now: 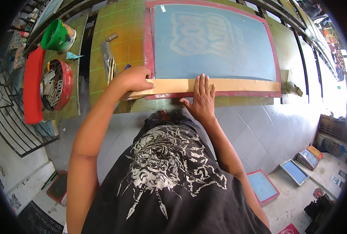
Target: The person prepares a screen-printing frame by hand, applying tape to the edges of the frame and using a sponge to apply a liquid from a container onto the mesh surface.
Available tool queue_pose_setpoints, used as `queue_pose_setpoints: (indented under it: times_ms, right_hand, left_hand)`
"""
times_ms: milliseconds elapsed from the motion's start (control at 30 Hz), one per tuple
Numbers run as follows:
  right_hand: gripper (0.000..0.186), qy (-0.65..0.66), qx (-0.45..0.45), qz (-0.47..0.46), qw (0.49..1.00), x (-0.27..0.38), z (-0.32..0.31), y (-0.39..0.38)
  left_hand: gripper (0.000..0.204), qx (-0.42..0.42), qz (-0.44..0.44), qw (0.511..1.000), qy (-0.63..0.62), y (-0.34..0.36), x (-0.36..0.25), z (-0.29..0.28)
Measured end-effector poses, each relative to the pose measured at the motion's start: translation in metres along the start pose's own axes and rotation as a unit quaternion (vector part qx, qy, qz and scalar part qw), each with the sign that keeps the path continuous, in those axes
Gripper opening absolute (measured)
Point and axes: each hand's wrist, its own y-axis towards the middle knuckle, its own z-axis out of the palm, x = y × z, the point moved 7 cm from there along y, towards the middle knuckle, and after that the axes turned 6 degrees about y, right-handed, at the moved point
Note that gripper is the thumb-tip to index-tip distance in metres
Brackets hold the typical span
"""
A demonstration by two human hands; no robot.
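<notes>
A screen-printing frame [275,46] with red edges and blue-grey mesh [253,46] lies on the table in front of me. Faint lettering shows in the mesh. Along its near side runs a wide strip of brown packing tape [243,85], which reaches past the frame's left corner. My left hand [135,81] is closed on the tape at that corner; its fingertips are partly hidden. My right hand [203,98] lies flat across the strip, fingers stretched out and pointing away from me, thumb apart at the near edge.
Left of the frame, tools with thin handles [110,64] lie on the gridded table [120,23]. Farther left stand a green bucket [60,36] and a round red tin [67,84] of metal pieces, beside a red cloth [33,87]. More screens [263,187] rest on the floor behind right.
</notes>
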Motion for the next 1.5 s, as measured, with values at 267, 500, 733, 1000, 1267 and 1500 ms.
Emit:
queue_pose_setpoints:
  times_ms: [267, 500, 733, 1000, 1267, 1500]
  right_hand:
    - [0.113, 0.035, 0.042, -0.069, 0.996, 0.042, 0.012, 0.005]
    - [0.109, 0.083, 0.074, -0.133, 0.985, 0.069, 0.023, 0.008]
    - [0.107, 0.060, 0.077, -0.119, 0.988, 0.084, 0.021, 0.012]
    - [0.104, 0.043, 0.071, -0.100, 0.991, 0.092, 0.016, 0.015]
    - [0.101, 0.026, 0.071, -0.081, 0.994, 0.113, 0.023, 0.020]
    - [0.102, 0.012, 0.074, -0.081, 0.994, 0.115, 0.029, 0.022]
  left_hand:
    - [0.045, 0.053, -0.069, 0.994, 0.067, 0.009, -0.001, 0.009]
    - [0.044, 0.077, -0.070, 0.992, 0.072, 0.014, -0.005, 0.008]
    - [0.048, 0.080, -0.033, 0.995, 0.050, 0.006, -0.004, 0.004]
    - [0.038, 0.031, 0.051, 0.998, 0.004, 0.001, 0.008, 0.010]
    - [0.027, 0.011, 0.018, 0.997, 0.076, 0.003, -0.001, 0.016]
    - [0.025, 0.014, 0.008, 0.996, 0.093, 0.009, -0.008, 0.014]
